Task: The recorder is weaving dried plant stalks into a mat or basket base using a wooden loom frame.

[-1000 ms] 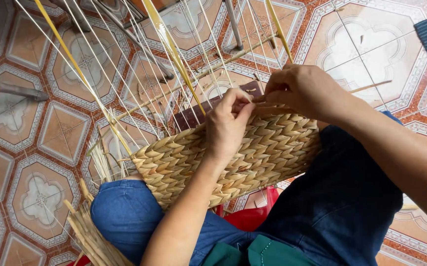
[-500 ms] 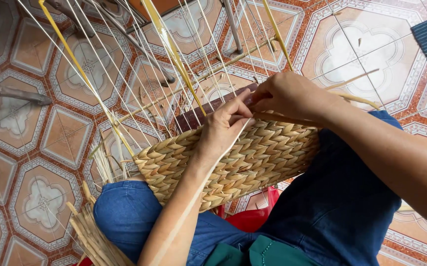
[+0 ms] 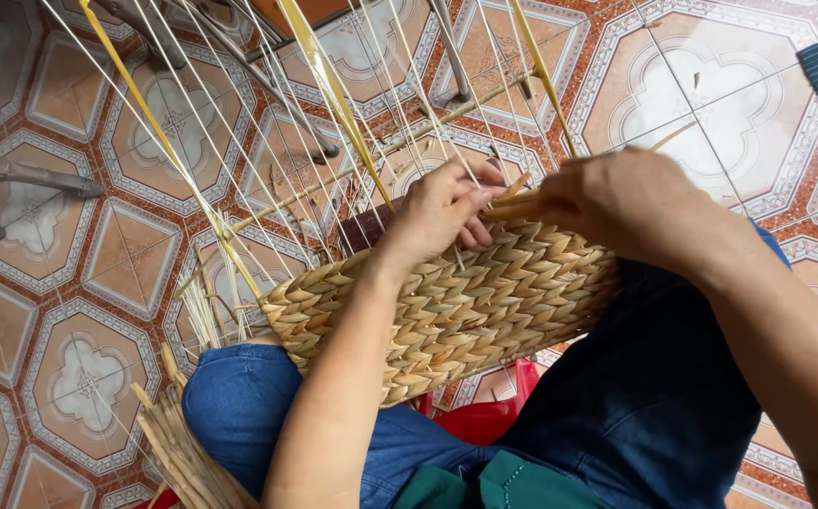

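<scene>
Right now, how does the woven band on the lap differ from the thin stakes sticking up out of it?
The woven band is thick, plaited and tan, lying across the knees. The stakes are thin, pale, bare and fan out separately over the tiled floor. Both hands, left hand and right hand, work where they meet.

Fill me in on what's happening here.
A seated person is weaving a straw basket that rests across their lap. The left hand and the right hand both pinch a straw strand at the woven top edge, among thin upright stakes. A bundle of loose straw lies beside the knee.
</scene>
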